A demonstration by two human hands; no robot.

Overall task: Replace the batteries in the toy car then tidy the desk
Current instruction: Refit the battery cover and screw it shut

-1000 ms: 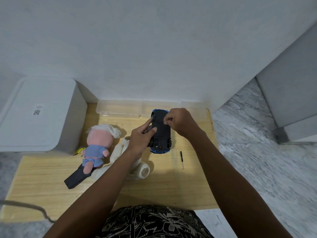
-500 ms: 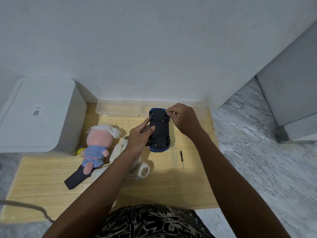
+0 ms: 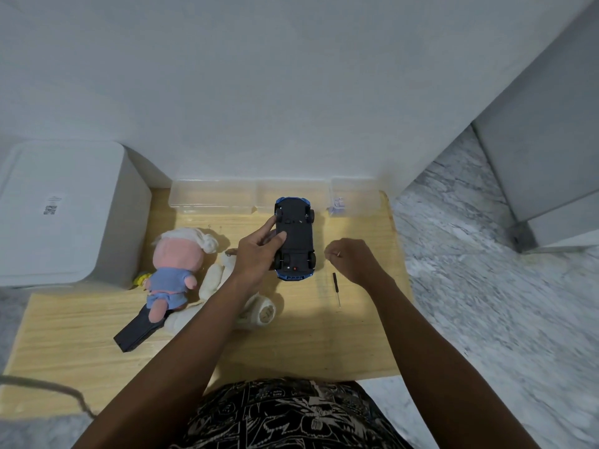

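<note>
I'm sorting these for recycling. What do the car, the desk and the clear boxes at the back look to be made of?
Car: probably moulded plastic, matt black underside, glossy blue body at the ends.
Desk: pale wood or wood-look laminate, with visible grain lines and a smooth, matt surface.
Boxes: likely clear, slightly frosted plastic; the desk shows through the walls.

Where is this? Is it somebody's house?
Probably a room at home, at a small wooden desk pushed against a plain white wall. Soft toys like the pink-faced doll lie on it beside an upside-down toy car, and the floor looks like marble.
</note>
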